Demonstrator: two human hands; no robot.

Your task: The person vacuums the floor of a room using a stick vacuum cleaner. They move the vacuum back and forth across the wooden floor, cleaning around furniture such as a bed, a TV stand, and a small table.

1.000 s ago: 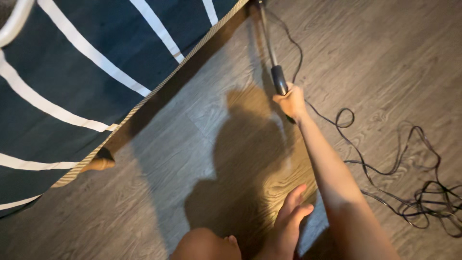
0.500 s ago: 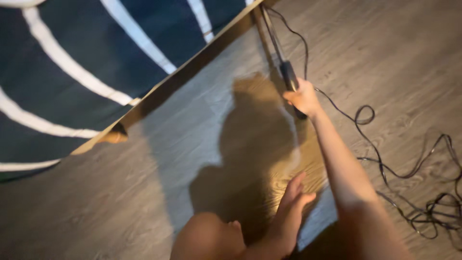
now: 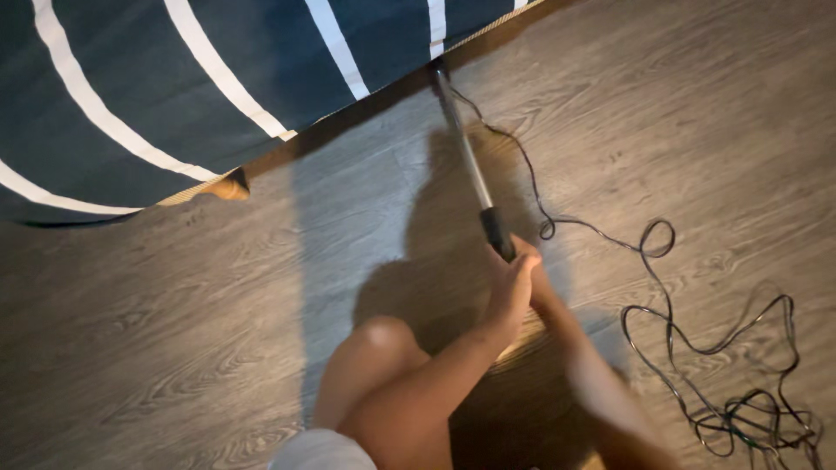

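A thin silver pole (image 3: 463, 148) with a black grip (image 3: 495, 230) lies slanted over the wooden floor, and its far end goes under the bed's edge. My left hand (image 3: 512, 285) reaches up from the bottom middle and closes on the lower end of the black grip. My right hand (image 3: 542, 292) comes in from the bottom right and holds the same grip, mostly hidden behind the left hand. My bare knee (image 3: 376, 341) shows just below and left of the hands.
A bed with a dark blue cover with white stripes (image 3: 174, 87) fills the top left, with a wooden leg (image 3: 228, 187) under its edge. A thin black cord (image 3: 697, 365) runs from the pole and lies in loose tangled loops on the floor at the right.
My left hand has lifted off the floor and joined my right hand on the pole's grip. The grip sits farther back from the bed's edge than before.
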